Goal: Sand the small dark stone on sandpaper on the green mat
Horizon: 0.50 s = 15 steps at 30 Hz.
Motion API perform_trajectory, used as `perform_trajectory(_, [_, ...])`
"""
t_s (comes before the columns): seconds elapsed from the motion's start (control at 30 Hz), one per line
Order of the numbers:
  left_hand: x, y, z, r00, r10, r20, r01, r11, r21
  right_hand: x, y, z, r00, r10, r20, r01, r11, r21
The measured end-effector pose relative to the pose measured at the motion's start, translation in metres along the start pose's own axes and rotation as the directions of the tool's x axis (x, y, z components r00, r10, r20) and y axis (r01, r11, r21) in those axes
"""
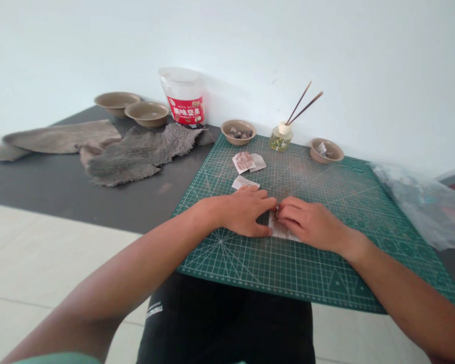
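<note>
A small whitish piece of paper (284, 231) with brownish smudges lies on the green cutting mat (242, 263). My left hand (246, 211) holds it down at its left side, thumb on the near edge and index fingertip at the far edge. Over the same paper, my right hand (313, 222) has its fingers curled and pressed together. Its fingertips meet my left index finger, and whatever is pinched there is hidden. Just beyond my left hand lies another pale paper piece (245, 182). Farther back, a brown-stained piece (243, 162) overlaps a whiter one (258, 162).
At the mat's back stand a bowl of small stones (238, 133), a reed diffuser (281, 137) and a bowl with small pieces (326, 151). Left are grey cloths (136, 154), two brown bowls (147, 115) and a red-labelled tub (184, 98). A clear plastic bag (420, 202) lies right.
</note>
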<state>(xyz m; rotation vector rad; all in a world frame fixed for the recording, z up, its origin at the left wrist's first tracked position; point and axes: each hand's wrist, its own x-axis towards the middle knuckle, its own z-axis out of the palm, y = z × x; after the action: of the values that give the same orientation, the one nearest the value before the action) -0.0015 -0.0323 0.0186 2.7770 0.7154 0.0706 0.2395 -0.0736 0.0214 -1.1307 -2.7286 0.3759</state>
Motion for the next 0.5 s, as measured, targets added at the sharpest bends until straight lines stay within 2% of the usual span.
perform_trajectory(0.1, [0.0001, 0.0003, 0.0001, 1.0, 0.004, 0.004, -0.004, 1.0, 0.021, -0.0006, 0.0033, -0.0042, 0.998, 0.047, 0.03, -0.047, 0.999, 0.015])
perform_trajectory(0.2, [0.0001, 0.0004, 0.0004, 1.0, 0.009, 0.006, -0.009, 1.0, 0.027, -0.0022, 0.0001, -0.0062, 0.992, -0.033, 0.12, 0.017, 0.992, 0.126])
perform_trajectory(0.27, [0.0001, 0.0002, 0.0009, 1.0, 0.002, 0.003, -0.002, 1.0, 0.022, -0.0018, -0.0027, -0.005, 0.994, -0.035, 0.107, 0.022, 0.992, 0.12])
perform_trajectory(0.37, [-0.0002, 0.0001, 0.0014, 1.0, -0.006, -0.005, 0.006, 1.0, 0.028, -0.0012, -0.0012, -0.0052, 0.997, 0.072, 0.023, -0.073, 0.997, 0.019])
perform_trajectory(0.43, [-0.0005, 0.0004, 0.0012, 1.0, -0.004, -0.005, 0.004, 0.999, 0.04, -0.0024, 0.0013, -0.0064, 0.996, 0.082, 0.041, -0.083, 0.996, 0.022])
perform_trajectory(0.5, [-0.0008, 0.0007, 0.001, 1.0, -0.003, 0.0, 0.003, 0.999, 0.044, -0.0035, 0.0016, -0.0058, 0.994, 0.021, 0.103, -0.03, 0.996, 0.086])
